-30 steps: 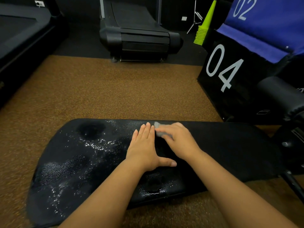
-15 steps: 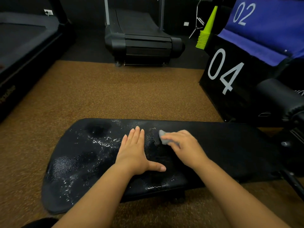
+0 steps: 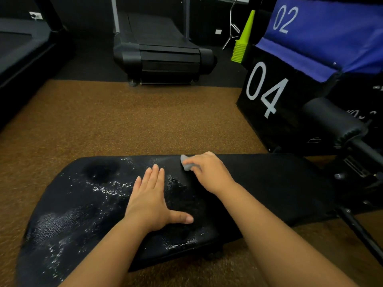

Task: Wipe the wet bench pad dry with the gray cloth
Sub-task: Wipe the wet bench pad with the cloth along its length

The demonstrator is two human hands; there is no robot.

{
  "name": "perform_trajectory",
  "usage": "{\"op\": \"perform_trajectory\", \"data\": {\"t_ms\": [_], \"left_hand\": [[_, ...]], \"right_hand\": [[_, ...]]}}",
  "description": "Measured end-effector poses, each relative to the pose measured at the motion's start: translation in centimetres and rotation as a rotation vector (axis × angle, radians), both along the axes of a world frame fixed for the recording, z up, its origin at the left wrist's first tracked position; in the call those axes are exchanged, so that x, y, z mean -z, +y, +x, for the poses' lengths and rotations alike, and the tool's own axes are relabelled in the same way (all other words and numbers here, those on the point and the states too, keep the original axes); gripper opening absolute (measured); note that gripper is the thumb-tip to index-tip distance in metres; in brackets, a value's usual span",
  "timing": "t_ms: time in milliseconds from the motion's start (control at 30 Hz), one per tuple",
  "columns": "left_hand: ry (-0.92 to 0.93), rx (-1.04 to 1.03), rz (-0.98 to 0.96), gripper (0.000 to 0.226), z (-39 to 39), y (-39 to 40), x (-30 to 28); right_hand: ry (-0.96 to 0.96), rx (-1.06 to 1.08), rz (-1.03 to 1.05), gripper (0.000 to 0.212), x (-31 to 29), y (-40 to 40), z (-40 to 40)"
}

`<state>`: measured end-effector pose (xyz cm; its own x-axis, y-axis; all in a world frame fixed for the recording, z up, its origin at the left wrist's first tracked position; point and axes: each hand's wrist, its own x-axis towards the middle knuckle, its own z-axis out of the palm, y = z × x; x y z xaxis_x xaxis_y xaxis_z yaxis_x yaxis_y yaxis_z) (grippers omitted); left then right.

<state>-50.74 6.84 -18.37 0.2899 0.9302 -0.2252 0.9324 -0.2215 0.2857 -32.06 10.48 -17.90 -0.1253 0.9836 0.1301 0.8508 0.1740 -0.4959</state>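
Your right hand, pinching gray cloth, swept back to bench pad far edge; left hand stayed flat, fingers straight; left half still wet.

We see the black bench pad lying flat, wet droplets across its left half; the gray cloth bunched at its far edge.

- A gym, by its equipment.
- A black treadmill stands at 12 o'clock, and part of another machine at 10 o'clock.
- Stacked padded jump boxes numbered 04 and 02 sit at 2 o'clock, with stacked lime training cones beside them.
- Speckled brown rubber flooring surrounds a padded black bench pad.
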Motion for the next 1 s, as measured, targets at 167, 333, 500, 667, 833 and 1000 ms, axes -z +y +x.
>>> {"op": "perform_trajectory", "data": {"t_ms": [167,333,500,667,833,1000], "left_hand": [[-0.003,-0.004,-0.004,0.153,0.1,0.0,-0.1],[-0.035,-0.001,-0.014,0.157,0.0,-0.1,-0.3],[-0.022,-0.009,-0.021,0.151,0.1,-0.3,-0.5],[-0.017,-0.010,-0.024,0.148,0.0,-0.3,-0.6],[-0.008,-0.021,-0.025,0.149,0.1,-0.5,-0.7],[-0.002,-0.026,-0.020,0.148,0.2,-0.6,-0.8]], "right_hand": [[0.025,0.033,0.034,0.032,1.1,0.8,-4.3],[0.029,-0.194,0.068,0.028,0.6,-3.4,-1.8],[0.088,0.077,0.062,0.034,1.4,-3.0,0.2],[0.079,-0.136,0.042,0.033,1.8,-6.6,-2.0],[0.047,-0.040,0.099,0.031,0.7,-7.5,2.9],[0.090,0.121,0.100,0.031,1.3,-6.6,-1.9]]}}
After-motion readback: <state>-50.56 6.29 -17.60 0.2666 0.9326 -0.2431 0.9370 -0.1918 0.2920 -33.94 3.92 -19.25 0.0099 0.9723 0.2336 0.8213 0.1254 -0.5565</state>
